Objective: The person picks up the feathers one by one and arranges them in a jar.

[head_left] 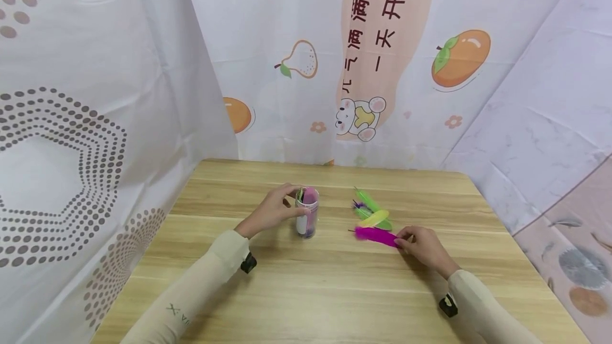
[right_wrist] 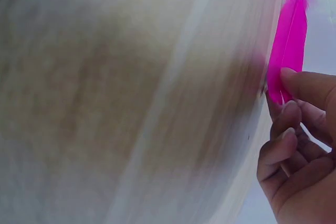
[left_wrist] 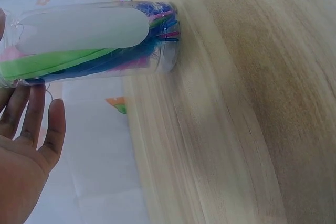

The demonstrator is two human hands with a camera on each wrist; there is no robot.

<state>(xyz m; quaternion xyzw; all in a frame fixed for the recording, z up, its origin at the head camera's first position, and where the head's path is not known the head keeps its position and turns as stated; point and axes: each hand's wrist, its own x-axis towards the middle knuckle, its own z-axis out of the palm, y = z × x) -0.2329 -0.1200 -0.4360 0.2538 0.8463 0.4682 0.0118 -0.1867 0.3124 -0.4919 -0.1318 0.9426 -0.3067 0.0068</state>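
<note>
A clear plastic jar (head_left: 308,224) with colored feathers inside stands upright on the table, left of center. Thumb and fingers of my left hand (head_left: 271,211) grip it near its top. Through the jar (left_wrist: 79,65) in the left wrist view, green, blue and pink feathers and a white label show. My right hand (head_left: 424,247) pinches the tip of a magenta feather (head_left: 377,235), whose quill points left. In the right wrist view, thumb and fingers hold the feather (right_wrist: 289,40) at its broad end. Just behind it lie a yellow feather (head_left: 376,218) and green feathers (head_left: 367,200).
The wooden table (head_left: 306,291) bears all these things. Behind it hangs a white curtain (head_left: 268,25) printed with fruit and writing. Patterned cloth (head_left: 71,57) hangs at the left, and another cloth (head_left: 564,100) closes off the right side.
</note>
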